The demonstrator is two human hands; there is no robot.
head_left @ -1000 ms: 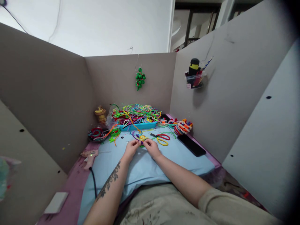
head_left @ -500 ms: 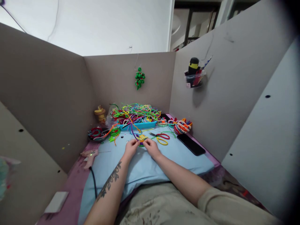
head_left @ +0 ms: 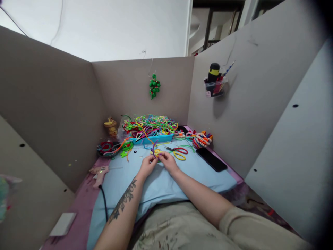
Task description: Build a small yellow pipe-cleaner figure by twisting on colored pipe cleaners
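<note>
Close together over the blue cloth, my left hand and my right hand meet with fingertips pinched. Between them is a small yellow braided cord piece, partly hidden by my fingers. A purple cord loops up from my left fingertips in front of it. The right thumb and fingers grip the lower right edge of the piece. Red-and-yellow-handled scissors lie just right of the hands, blades apart. To the left sits a green cord figure with orange strands.
A blue tray heaped with coloured cords stands behind the hands. A phone and a striped cord bundle lie right. Left are a pink glue gun with a cable, a dark bowl and a white box. Grey panels enclose three sides.
The purple cord, which trailed back toward the tray, now curls up in a short loop at my left fingers. My left hand has shifted slightly right, nearer the right hand.
</note>
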